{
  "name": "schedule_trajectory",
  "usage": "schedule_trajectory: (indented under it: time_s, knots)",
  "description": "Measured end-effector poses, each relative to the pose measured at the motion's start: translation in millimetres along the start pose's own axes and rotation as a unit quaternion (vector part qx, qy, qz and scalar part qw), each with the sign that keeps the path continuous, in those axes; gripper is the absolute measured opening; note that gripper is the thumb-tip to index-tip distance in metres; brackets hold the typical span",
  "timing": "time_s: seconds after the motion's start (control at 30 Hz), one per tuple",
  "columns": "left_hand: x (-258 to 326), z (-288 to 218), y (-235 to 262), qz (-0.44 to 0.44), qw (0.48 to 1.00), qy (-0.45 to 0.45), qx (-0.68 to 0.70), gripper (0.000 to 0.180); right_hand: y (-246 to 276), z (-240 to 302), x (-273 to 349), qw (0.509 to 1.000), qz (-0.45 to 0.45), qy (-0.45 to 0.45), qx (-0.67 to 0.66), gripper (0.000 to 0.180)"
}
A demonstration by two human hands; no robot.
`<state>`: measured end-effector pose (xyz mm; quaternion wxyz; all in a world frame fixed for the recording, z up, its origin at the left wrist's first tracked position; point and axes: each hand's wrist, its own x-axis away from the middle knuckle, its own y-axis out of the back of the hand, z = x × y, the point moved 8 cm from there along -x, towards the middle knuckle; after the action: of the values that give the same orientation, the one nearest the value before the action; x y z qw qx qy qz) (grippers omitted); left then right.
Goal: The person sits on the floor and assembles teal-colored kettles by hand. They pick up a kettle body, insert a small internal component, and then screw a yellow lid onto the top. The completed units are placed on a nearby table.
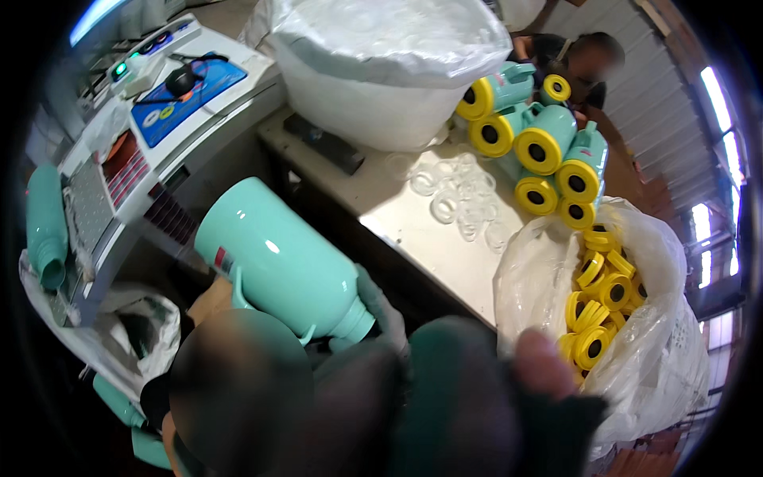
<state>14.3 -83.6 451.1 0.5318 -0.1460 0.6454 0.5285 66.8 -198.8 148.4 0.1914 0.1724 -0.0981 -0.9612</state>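
A large mint-green vacuum jug (278,246) lies tilted in front of me, its narrow neck toward the lower right and its handle on the near side. My left hand (383,310), in a grey glove, is closed round the neck end, with part of it hidden behind the jug. Close to the camera, my right hand (461,389) is a large dark blur across the lower middle. A bare fingertip shows at its right side; whether it holds anything cannot be made out. Several clear rings (445,208) lie on the white table (433,266) beyond the jug.
Mint jugs with yellow round ends (540,147) are stacked at the far right. A plastic bag of yellow caps (636,374) stands before them. Behind the table is a big white sack (358,87). A desk (238,87) holds a blue mat. Someone sits at the back right.
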Motion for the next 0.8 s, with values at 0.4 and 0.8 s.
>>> schedule_trajectory:
  time_s: [0.4, 0.8]
  knots:
    - [211.6, 66.0, 0.9, 0.119, 0.944, 0.305, 0.038, 0.049, 5.2, -17.6, -1.0, 0.983, -0.080, -0.092, -0.139, 0.105]
    - [320.8, 313.9, 127.7, 0.280, 0.816, 0.162, -0.480, 0.069, -9.8, 26.1, -92.3, 0.974, -0.068, 0.004, -0.214, 0.100]
